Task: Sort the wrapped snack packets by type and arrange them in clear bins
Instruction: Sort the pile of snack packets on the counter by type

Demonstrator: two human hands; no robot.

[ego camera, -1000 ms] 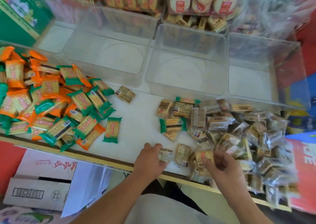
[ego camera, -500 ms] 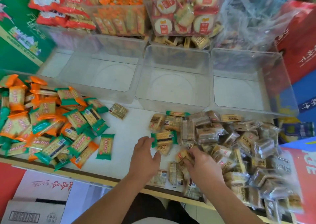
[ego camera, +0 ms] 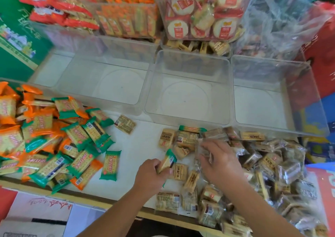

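My left hand grips a green-ended cracker packet, lifted a little off the white counter. My right hand reaches into the pile of clear-wrapped brown snack packets at the right and holds a clear packet in its fingers. A heap of orange and green cracker packets lies at the left. Three clear bins stand behind with nothing in them: left bin, middle bin, right bin.
One brown packet lies alone between the two piles. Filled bins of snacks stand at the back. A green box is at the far left, red boxes at the right. Cardboard lies below the counter's front edge.
My left hand has picked up a green-ended packet from the right pile. My right hand has moved farther up into the brown pile. The camera has tilted up toward the bins.
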